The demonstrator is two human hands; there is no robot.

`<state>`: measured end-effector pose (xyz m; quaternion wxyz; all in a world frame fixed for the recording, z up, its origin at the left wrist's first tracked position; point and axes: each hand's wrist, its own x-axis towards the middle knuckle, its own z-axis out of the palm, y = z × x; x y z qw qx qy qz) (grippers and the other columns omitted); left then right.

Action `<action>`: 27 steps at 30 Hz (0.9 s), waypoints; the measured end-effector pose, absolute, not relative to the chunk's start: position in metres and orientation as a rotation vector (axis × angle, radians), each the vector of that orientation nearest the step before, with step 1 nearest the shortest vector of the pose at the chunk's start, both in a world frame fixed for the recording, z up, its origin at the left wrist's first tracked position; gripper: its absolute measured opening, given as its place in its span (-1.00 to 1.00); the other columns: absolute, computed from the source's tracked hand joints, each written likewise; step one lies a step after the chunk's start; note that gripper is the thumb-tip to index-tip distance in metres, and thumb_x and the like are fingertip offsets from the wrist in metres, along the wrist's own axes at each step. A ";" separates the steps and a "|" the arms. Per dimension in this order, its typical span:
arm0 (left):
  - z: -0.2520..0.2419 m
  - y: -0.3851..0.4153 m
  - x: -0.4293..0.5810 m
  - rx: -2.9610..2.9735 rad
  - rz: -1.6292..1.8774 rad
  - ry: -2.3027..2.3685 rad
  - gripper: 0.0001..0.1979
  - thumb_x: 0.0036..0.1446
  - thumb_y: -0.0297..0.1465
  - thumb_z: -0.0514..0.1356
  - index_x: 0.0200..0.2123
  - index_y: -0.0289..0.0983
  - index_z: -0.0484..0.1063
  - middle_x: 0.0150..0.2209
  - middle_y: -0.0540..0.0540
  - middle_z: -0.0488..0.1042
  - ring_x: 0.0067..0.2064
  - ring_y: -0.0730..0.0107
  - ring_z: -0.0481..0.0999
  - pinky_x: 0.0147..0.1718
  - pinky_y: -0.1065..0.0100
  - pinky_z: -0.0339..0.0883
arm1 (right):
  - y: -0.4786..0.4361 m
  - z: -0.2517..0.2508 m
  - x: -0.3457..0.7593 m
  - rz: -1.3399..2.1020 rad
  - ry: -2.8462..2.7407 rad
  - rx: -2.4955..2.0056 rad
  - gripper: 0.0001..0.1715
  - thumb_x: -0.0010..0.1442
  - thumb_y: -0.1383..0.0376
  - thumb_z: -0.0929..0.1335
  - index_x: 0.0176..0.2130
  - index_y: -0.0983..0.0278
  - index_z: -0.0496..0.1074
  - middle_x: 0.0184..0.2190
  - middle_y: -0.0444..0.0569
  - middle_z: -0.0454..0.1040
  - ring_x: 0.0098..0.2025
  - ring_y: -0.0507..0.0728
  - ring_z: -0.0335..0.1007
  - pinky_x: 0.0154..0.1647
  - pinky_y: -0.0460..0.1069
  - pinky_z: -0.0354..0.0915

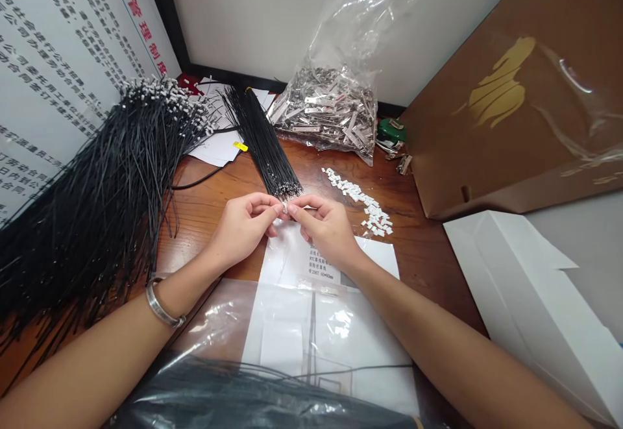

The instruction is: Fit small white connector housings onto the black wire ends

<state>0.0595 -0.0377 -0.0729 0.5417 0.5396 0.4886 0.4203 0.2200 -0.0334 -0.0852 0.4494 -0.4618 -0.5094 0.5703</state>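
My left hand (246, 224) and my right hand (328, 228) meet in the middle, thumbs and index fingers pinched with the tips nearly touching. A tiny pale piece (285, 208) shows between the fingertips, too small to name. Just beyond them lies a bundle of thin black wires (265, 143), its bare-looking ends toward my fingers. To the right of the bundle, small white plastic pieces (363, 198) are scattered in a strip on the wooden table (214, 192). Under my right hand is a printed sheet (324, 263).
A large heap of black wires with white ends (131, 150) covers the left side. At the back stand a clear bag of metal parts (331, 108) and a green tape measure (392, 130). A brown box (487, 156) borders the right. In front lies a plastic bag of black wires (253, 396).
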 end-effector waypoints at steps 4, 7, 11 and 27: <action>-0.073 -0.038 0.059 1.288 0.984 1.154 -0.80 0.07 -0.29 0.26 -0.37 -0.34 0.47 -0.44 -0.07 0.56 -0.54 0.49 0.44 -0.51 0.43 0.29 | -0.032 -0.086 0.220 1.435 -1.237 -1.136 -0.66 -0.01 0.07 0.46 -0.41 0.30 0.45 -0.53 -0.08 0.51 -0.68 -0.09 0.11 -0.71 -0.11 -0.01; -0.073 -0.037 0.059 1.296 0.981 1.154 -0.81 0.08 -0.30 0.25 -0.36 -0.34 0.46 -0.44 -0.07 0.56 -0.54 0.50 0.45 -0.50 0.44 0.30 | -0.032 -0.086 0.221 1.438 -1.221 -1.126 -0.65 -0.02 0.07 0.47 -0.41 0.29 0.44 -0.53 -0.10 0.51 -0.68 -0.08 0.11 -0.70 -0.11 0.01; -0.074 -0.037 0.059 1.305 0.974 1.156 -0.82 0.09 -0.32 0.24 -0.37 -0.34 0.46 -0.45 -0.06 0.55 -0.54 0.52 0.44 -0.52 0.45 0.30 | -0.032 -0.085 0.221 1.433 -1.229 -1.136 -0.67 -0.01 0.07 0.46 -0.43 0.29 0.43 -0.54 -0.10 0.51 -0.68 -0.08 0.11 -0.69 -0.11 0.01; -0.072 -0.038 0.060 1.293 0.982 1.146 -0.82 0.08 -0.32 0.25 -0.38 -0.36 0.45 -0.46 -0.06 0.54 -0.56 0.53 0.43 -0.55 0.46 0.30 | -0.037 -0.089 0.218 1.294 -1.326 -1.093 -0.76 0.09 0.15 0.41 -0.38 0.30 0.44 -0.51 -0.11 0.52 -0.68 -0.10 0.09 -0.67 -0.11 0.00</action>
